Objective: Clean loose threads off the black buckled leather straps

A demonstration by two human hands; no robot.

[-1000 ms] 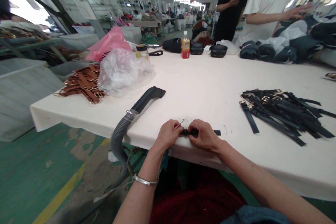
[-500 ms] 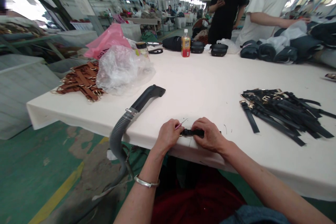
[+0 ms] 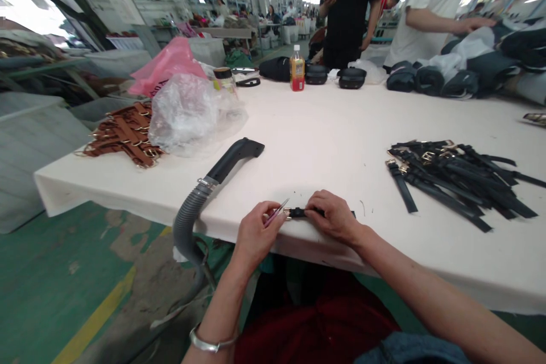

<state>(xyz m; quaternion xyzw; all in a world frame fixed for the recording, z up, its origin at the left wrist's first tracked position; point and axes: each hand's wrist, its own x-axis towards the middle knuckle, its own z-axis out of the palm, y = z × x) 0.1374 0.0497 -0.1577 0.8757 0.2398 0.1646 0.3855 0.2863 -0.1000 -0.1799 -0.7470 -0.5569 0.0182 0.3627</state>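
Note:
A short black strap [image 3: 299, 212] with a gold-coloured buckle [image 3: 287, 214] lies across the table's front edge, in front of me. My right hand [image 3: 331, 215] is closed on it, with the strap's far end showing beyond the hand. Between the fingers of my left hand [image 3: 259, 231] is a pair of pink tweezers [image 3: 277, 212], its pointed tip up and to the right. The left fingertips are close beside the buckle; whether they touch it I cannot tell. Small dark thread scraps [image 3: 363, 207] lie to the right.
A grey hose with a black nozzle [image 3: 232, 159] rests over the table edge at left. Black buckled straps [image 3: 452, 182] are piled right, brown straps [image 3: 132, 131] far left beside plastic bags [image 3: 183, 114]. A bottle [image 3: 297, 71] stands at the back; two people stand beyond.
My left hand has drawn slightly left and away from the strap, so the buckle now shows. The tweezers have moved left with it. My right hand has shifted slightly left on the strap.

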